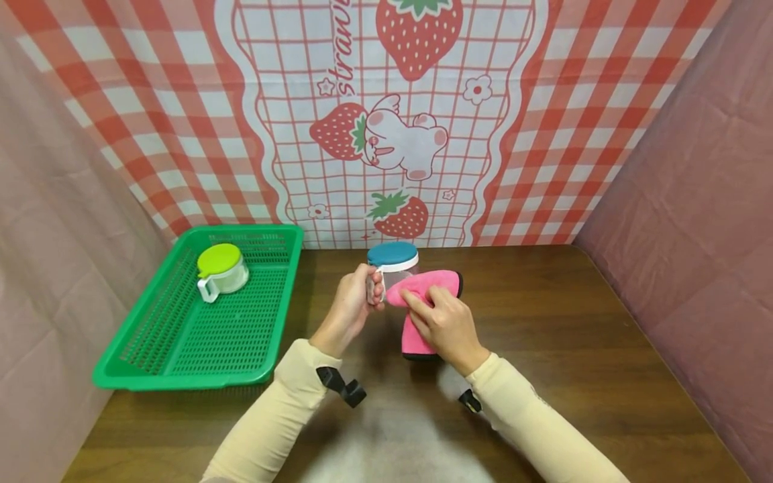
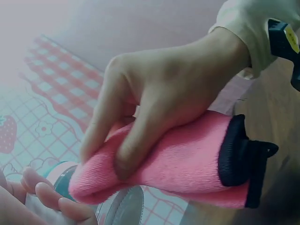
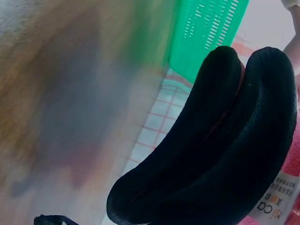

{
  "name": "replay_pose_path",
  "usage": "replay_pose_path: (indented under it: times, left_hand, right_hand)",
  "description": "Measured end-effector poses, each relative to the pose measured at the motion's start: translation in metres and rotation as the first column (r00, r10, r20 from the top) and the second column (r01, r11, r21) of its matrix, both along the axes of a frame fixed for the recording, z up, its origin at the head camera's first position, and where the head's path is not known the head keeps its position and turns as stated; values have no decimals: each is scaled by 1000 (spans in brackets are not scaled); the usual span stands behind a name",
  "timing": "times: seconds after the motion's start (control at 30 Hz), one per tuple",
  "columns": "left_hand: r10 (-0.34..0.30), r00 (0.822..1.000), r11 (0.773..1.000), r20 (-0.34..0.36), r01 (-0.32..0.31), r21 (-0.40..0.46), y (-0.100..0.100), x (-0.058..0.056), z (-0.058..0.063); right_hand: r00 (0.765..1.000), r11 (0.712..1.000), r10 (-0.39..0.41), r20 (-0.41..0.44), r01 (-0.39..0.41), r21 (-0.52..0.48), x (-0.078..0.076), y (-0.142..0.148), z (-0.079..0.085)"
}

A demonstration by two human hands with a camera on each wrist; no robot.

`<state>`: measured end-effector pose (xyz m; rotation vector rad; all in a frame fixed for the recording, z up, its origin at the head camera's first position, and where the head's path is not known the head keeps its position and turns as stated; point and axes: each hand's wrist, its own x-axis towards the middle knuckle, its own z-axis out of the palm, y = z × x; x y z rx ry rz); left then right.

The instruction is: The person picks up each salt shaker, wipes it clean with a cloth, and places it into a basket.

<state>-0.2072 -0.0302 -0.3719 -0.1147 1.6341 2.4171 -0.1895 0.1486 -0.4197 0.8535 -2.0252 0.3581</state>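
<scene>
My left hand (image 1: 356, 298) grips the white handle of a clear jar (image 1: 395, 275) with a blue lid (image 1: 392, 253). In my right hand (image 1: 447, 322) is a folded pink cloth (image 1: 419, 339) with black edging, pinched between thumb and fingers and held against the jar's side. The left wrist view shows the thumb and fingers pressing into the pink cloth (image 2: 187, 159), with part of the clear jar (image 2: 124, 206) behind it. The cloth's black edge (image 3: 211, 154) and a printed label (image 3: 276, 199) fill much of the right wrist view, where the right hand is mostly hidden.
A green perforated basket (image 1: 274, 335) stands on the left of the brown wooden table (image 1: 561, 376). Inside it sits a second clear jar (image 1: 232, 276) with a lime lid and white handle. A checked strawberry-print cloth (image 1: 519, 174) hangs behind, with pink drapes on both sides.
</scene>
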Motion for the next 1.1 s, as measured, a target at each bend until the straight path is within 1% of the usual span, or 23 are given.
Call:
replay_pose_path:
  times: [0.1,0.23,0.43,0.5,0.6,0.73,0.83,0.9,1.1]
  left_hand:
    - [-7,1000,1000,7,7,23,-2,0,0]
    - [7,1000,999,18,-8,44,-3,0,1]
    - [44,999,998,8,-44,50,-2,1,0]
    - [51,999,997,3,-51,55,-1,1,0]
    - [64,998,996,-2,-64,55,0,2,0]
    - [77,997,996,-15,-76,45,1,3,0]
    - [78,997,996,-25,-77,52,1,4,1]
    - [77,997,995,-23,-76,66,1,4,1]
    - [65,998,994,-7,-64,88,0,6,2]
  right_hand:
    - [1000,1000,4,15,-4,1,1,2,-4]
    - [999,1000,0,38,0,-24,1,6,-8]
    - [995,992,1,99,12,-127,2,6,-11]
    - [993,987,14,118,5,-163,3,3,-11]
    - [991,981,36,127,-11,-193,6,-4,-12]
    - [991,979,66,115,-42,-198,9,-12,-13]
    - [990,977,76,117,-50,-208,10,-14,-14]
    - [989,974,74,129,-44,-221,10,-13,-14]
    - [977,961,59,203,0,-277,9,-8,-14]
